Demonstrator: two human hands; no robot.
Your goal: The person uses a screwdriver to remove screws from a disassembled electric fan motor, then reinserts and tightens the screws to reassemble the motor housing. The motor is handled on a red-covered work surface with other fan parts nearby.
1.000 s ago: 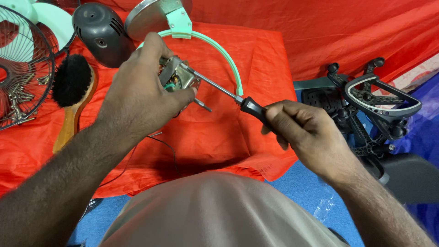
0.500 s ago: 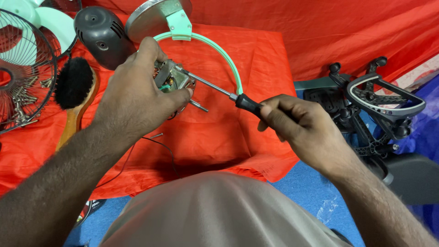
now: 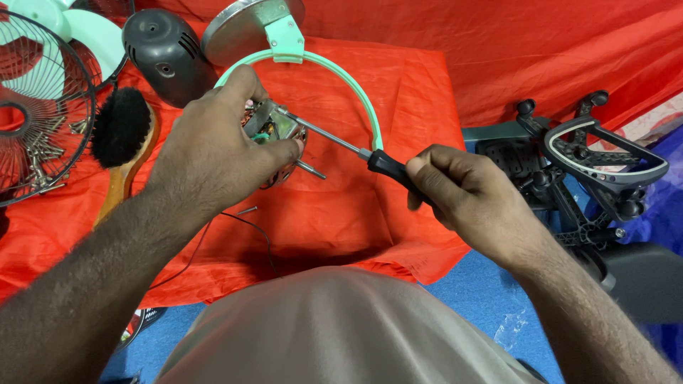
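Left hand (image 3: 213, 153) is wrapped over a small fan motor (image 3: 274, 131), fingers curled tight around its metal body, thumb pressing on the near side, holding it up just above the red cloth (image 3: 420, 92). A thin shaft sticks out of the motor toward the person. Right hand (image 3: 466, 195) has its fingers closed firmly round the black handle of a screwdriver (image 3: 348, 146), and the steel shank runs up and left, its tip meeting the top of the motor right beside the left fingers.

Behind the motor, a mint-green ring (image 3: 356, 89) lies flat on the cloth, joined at the far edge to a round grey metal base (image 3: 238, 25). At the far left corner sits a dark grey motor cover (image 3: 167, 53), with a black-bristled wooden brush (image 3: 121, 135) just beside it. A wire fan guard (image 3: 39, 107) fills the left edge. Off the cloth's right edge stands a black office chair base (image 3: 590, 163).
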